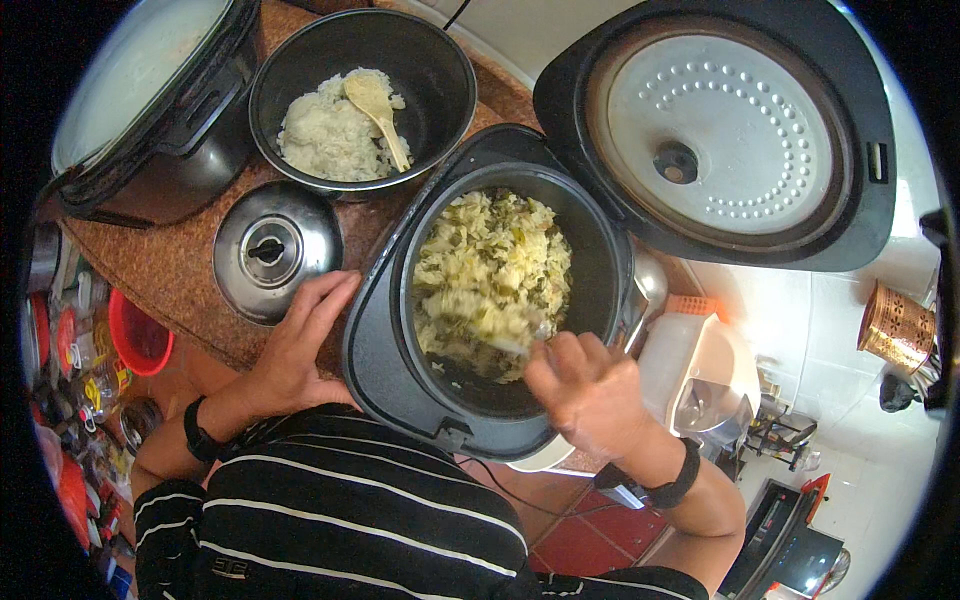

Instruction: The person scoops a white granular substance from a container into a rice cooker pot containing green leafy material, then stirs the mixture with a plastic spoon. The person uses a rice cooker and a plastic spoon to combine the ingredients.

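My right hand [592, 394] is closed on a utensil, blurred and mostly hidden, whose end reaches into the chopped greens and rice-like food [495, 277] in the cooker's dark inner pot. The rice cooker [382, 360] stands before me with its lid [720, 142] raised at the right. My left hand [304, 352] rests against the cooker's left side, fingers spread, holding nothing. Beyond it lies a round steel lid [277, 251] with a knob. A black pot [442, 82] at the upper left holds white rice [330, 135] and a pale rice paddle [371, 109].
A second large cooker [172, 172] stands at the far left of the brown speckled counter [180, 255]. A red basin [139, 337] and bottles are lower at the left. White-and-cream containers [697, 367] stand right of the cooker; a copper-coloured perforated holder [896, 326] is at the far right.
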Action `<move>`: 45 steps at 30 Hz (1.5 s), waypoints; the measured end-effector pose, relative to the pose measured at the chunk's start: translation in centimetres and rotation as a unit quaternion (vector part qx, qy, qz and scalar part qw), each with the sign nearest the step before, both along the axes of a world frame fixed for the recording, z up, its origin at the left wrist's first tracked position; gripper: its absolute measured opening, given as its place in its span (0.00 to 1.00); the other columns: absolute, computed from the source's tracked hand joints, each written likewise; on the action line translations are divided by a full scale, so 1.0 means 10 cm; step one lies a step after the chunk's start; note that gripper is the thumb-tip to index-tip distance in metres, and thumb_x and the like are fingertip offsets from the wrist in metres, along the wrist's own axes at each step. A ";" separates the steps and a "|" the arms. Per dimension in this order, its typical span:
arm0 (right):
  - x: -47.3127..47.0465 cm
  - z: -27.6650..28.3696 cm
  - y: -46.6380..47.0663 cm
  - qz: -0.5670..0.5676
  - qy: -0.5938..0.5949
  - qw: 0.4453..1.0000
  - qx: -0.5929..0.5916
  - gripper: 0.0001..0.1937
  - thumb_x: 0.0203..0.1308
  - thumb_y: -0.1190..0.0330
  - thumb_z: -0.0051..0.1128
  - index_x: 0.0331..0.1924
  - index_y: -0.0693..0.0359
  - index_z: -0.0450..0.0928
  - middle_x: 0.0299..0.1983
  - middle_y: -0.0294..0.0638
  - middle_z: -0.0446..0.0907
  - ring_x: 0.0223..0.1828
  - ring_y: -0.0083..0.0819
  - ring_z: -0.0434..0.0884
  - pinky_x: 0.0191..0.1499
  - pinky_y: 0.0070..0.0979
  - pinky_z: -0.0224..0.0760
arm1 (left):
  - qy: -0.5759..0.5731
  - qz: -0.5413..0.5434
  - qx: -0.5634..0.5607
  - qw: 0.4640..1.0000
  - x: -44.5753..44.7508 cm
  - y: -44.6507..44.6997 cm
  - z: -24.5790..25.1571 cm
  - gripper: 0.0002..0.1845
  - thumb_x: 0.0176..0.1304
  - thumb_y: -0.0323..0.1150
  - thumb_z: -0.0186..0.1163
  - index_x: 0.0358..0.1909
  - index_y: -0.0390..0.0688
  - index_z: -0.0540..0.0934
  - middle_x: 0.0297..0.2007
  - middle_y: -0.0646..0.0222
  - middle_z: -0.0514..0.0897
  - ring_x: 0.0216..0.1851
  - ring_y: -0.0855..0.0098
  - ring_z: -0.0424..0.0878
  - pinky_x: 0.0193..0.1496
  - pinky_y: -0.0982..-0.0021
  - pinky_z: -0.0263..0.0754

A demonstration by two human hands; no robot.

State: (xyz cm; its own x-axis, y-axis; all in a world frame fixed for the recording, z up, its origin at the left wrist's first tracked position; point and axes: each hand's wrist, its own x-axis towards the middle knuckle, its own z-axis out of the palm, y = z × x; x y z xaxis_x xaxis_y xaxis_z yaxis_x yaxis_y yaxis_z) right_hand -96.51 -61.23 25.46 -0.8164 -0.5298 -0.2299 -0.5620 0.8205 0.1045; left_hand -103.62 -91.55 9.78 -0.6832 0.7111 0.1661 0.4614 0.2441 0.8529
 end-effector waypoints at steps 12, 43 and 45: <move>-0.02 0.40 0.08 -0.082 -0.075 0.987 -0.118 0.10 0.43 0.72 0.63 0.33 0.59 0.76 0.26 0.41 0.73 0.26 0.39 0.80 0.23 0.35 0.72 | -0.026 0.008 -0.020 0.999 0.04 -0.01 -0.04 0.65 0.36 0.48 0.83 0.75 0.35 0.56 0.70 0.48 0.60 0.71 0.47 0.60 0.73 0.53 0.58; -0.07 -0.41 0.05 -0.200 0.015 0.960 -0.194 0.08 0.52 0.73 0.65 0.29 0.61 0.74 0.24 0.48 0.76 0.25 0.50 0.80 0.25 0.42 0.72 | -0.012 0.009 -0.013 1.000 0.03 -0.01 -0.01 0.68 0.32 0.47 0.85 0.75 0.35 0.57 0.68 0.50 0.62 0.70 0.50 0.63 0.71 0.57 0.62; 0.03 -0.37 -0.01 -0.219 -0.029 0.950 -0.219 0.08 0.52 0.73 0.66 0.29 0.61 0.75 0.24 0.49 0.77 0.25 0.52 0.80 0.26 0.42 0.72 | -0.010 0.004 -0.010 1.000 0.02 -0.01 -0.01 0.68 0.32 0.47 0.85 0.75 0.34 0.56 0.68 0.50 0.61 0.70 0.49 0.63 0.71 0.57 0.62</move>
State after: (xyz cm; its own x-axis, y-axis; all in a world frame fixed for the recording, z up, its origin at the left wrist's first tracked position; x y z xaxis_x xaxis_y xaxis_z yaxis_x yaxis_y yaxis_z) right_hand -96.18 -61.32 21.76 -0.9733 -0.1975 -0.1169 -0.1510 0.9346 -0.3219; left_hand -103.44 -91.63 9.70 -0.6923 0.7084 0.1372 0.4416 0.2656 0.8570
